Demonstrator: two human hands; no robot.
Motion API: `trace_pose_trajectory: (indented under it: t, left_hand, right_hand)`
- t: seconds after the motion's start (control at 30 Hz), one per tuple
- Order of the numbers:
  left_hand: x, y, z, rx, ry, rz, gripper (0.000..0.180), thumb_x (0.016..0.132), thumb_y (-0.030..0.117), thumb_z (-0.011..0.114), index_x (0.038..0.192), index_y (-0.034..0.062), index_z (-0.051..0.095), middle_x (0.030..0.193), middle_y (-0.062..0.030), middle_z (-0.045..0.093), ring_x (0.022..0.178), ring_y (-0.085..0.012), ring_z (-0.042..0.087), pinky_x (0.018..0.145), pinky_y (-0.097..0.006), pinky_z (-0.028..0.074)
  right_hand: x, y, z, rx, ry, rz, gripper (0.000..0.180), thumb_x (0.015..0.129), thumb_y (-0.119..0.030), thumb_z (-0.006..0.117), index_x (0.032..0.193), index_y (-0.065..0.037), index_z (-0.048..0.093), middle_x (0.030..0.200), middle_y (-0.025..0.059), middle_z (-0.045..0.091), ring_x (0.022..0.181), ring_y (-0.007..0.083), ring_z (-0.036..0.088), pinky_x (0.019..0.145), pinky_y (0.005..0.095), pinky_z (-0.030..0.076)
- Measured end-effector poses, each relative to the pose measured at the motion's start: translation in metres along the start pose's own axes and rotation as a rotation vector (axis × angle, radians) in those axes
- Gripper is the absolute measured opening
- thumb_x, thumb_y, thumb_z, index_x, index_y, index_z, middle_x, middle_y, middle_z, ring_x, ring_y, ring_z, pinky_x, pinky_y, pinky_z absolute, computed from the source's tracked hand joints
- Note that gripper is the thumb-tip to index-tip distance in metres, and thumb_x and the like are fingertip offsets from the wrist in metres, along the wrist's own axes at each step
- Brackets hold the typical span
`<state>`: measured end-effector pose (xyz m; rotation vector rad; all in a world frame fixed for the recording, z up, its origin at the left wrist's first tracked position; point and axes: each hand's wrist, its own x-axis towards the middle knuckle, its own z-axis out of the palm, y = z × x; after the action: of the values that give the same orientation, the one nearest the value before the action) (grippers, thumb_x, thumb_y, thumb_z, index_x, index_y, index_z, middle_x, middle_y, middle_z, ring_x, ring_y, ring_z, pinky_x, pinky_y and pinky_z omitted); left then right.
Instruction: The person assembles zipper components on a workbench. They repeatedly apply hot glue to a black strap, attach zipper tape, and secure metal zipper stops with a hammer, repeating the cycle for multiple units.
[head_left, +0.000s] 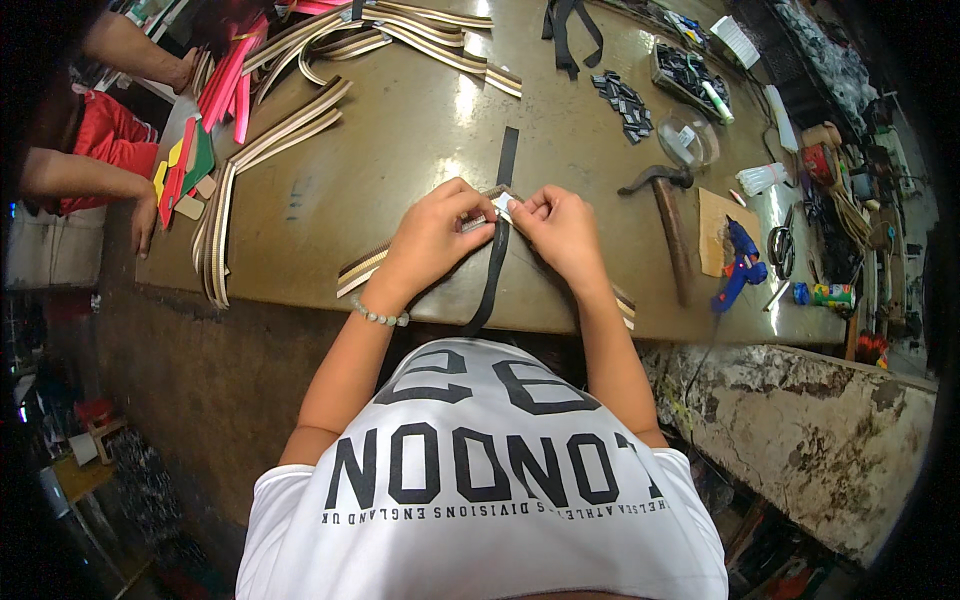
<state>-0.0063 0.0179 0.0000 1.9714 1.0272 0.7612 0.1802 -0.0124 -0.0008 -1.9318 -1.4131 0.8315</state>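
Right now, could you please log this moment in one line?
left hand, right hand: at white piece; black strap: between hands; hammer: on table

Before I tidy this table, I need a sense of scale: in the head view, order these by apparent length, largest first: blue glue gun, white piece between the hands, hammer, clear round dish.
1. Hammer
2. Blue glue gun
3. Clear round dish
4. White piece, partly covered, so judged by what shows

There are the wearer's two grips (pixel 443 238), one hammer (pixel 672 235), one glue gun (pixel 741 245)
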Motion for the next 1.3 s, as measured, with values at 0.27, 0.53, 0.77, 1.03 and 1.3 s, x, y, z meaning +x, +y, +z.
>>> trace_pose_trajectory:
  t: [0.27, 0.53, 0.77, 1.03, 1.3]
  left_hand:
    - [0.014, -0.003, 0.011, 0.11, 0.128, -0.1, 0.018, 0.077, 0.014, 0.076, 0.088, 0.002, 0.068, 0.075, -0.0078, 0.06, 0.066, -0.0162, 0.057, 0.062, -0.03, 0.047]
    - [0.015, 0.005, 0.01, 0.181, 0.104, -0.215, 0.022, 0.077, 0.025, 0.074, 0.088, 0.0069, 0.067, 0.08, -0.0084, 0.063, 0.075, -0.0271, 0.063, 0.066, -0.038, 0.049]
    - [0.008, 0.006, 0.019, 0.368, 0.143, -0.182, 0.022, 0.078, 0.02, 0.074, 0.09, 0.0051, 0.063, 0.083, -0.0115, 0.062, 0.077, -0.0299, 0.063, 0.065, -0.039, 0.048]
    - [-0.001, 0.007, 0.022, 0.399, 0.142, -0.028, 0.029, 0.091, 0.032, 0.064, 0.117, 0.0183, 0.066, 0.087, -0.0086, 0.059, 0.075, -0.0282, 0.063, 0.064, -0.041, 0.05]
    - [-0.015, 0.006, 0.015, 0.441, 0.102, 0.041, 0.029, 0.095, 0.027, 0.059, 0.122, 0.022, 0.067, 0.088, -0.0083, 0.057, 0.076, -0.0266, 0.062, 0.063, -0.04, 0.05]
  right_hand:
    - [0.001, -0.002, -0.001, -0.021, -0.012, 0.013, 0.029, 0.08, -0.029, 0.074, 0.079, -0.001, 0.068, 0.065, 0.0142, 0.065, 0.064, 0.0307, 0.067, 0.064, 0.0399, 0.051]
    - [-0.003, -0.01, -0.011, 0.035, 0.107, -0.48, 0.018, 0.079, -0.009, 0.074, 0.093, 0.001, 0.067, 0.086, 0.0167, 0.065, 0.062, 0.0283, 0.066, 0.062, 0.0375, 0.052]
    - [0.054, -0.012, -0.005, 0.356, -0.133, -0.163, 0.014, 0.086, 0.003, 0.065, 0.1, 0.004, 0.066, 0.083, 0.0113, 0.067, 0.06, 0.0156, 0.068, 0.053, 0.0264, 0.055]
    - [0.087, -0.009, -0.008, -0.053, -0.016, -0.185, 0.015, 0.085, -0.001, 0.064, 0.098, 0.006, 0.064, 0.089, 0.0174, 0.067, 0.079, 0.0281, 0.069, 0.071, 0.0388, 0.055]
    - [-0.003, 0.066, -0.091, -0.525, 0.643, -0.321, 0.04, 0.094, -0.026, 0.058, 0.124, 0.001, 0.058, 0.126, 0.0243, 0.055, 0.118, 0.0415, 0.052, 0.101, 0.0467, 0.041]
